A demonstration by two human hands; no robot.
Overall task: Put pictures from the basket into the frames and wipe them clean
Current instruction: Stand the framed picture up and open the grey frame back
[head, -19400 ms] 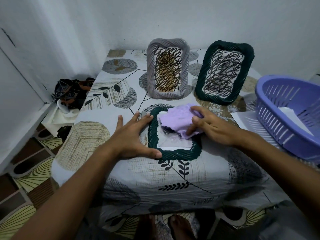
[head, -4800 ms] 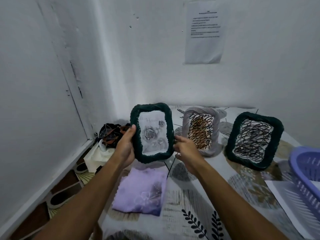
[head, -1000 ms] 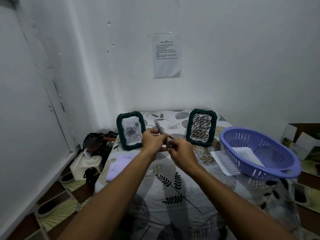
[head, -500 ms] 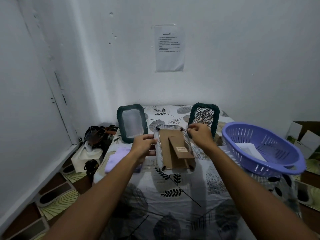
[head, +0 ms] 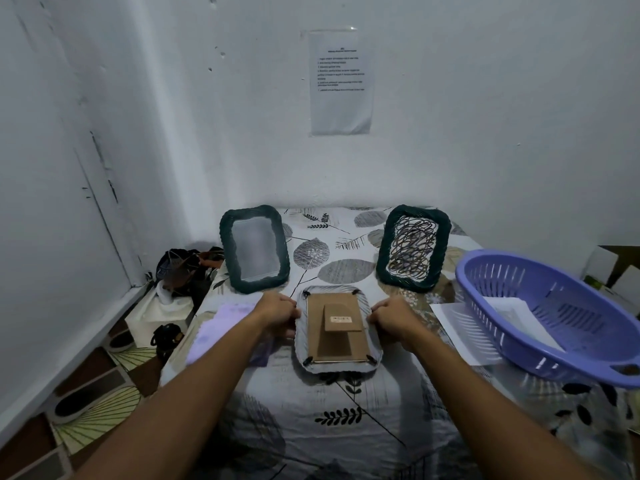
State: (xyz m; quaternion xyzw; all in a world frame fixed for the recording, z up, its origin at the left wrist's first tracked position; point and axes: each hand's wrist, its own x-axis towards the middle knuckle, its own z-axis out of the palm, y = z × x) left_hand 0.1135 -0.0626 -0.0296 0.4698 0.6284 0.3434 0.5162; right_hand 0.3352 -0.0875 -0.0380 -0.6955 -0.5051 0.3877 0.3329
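Grey woven frame [head: 338, 332] face down on the leaf-patterned counter [head: 346, 427], cardboard backing and folded stand uppermost. Left hand [head: 277, 318] at the frame's left edge, right hand [head: 391, 318] at its right edge, fingers of both curled against the rim, gripping it. Behind, standing upright: dark green frame [head: 254, 249] at left, its glass hazy with glare, contents not legible; second dark green frame [head: 412, 247] at right, holding a dark scribble pattern. Lilac cloth [head: 221, 329] flat on the counter, just left of the left forearm. Purple slotted basket [head: 547, 317] at right, white pictures [head: 512, 311] inside, resting partly over a white sheet [head: 453, 327]. Printed notice [head: 341, 81] taped to the back wall.
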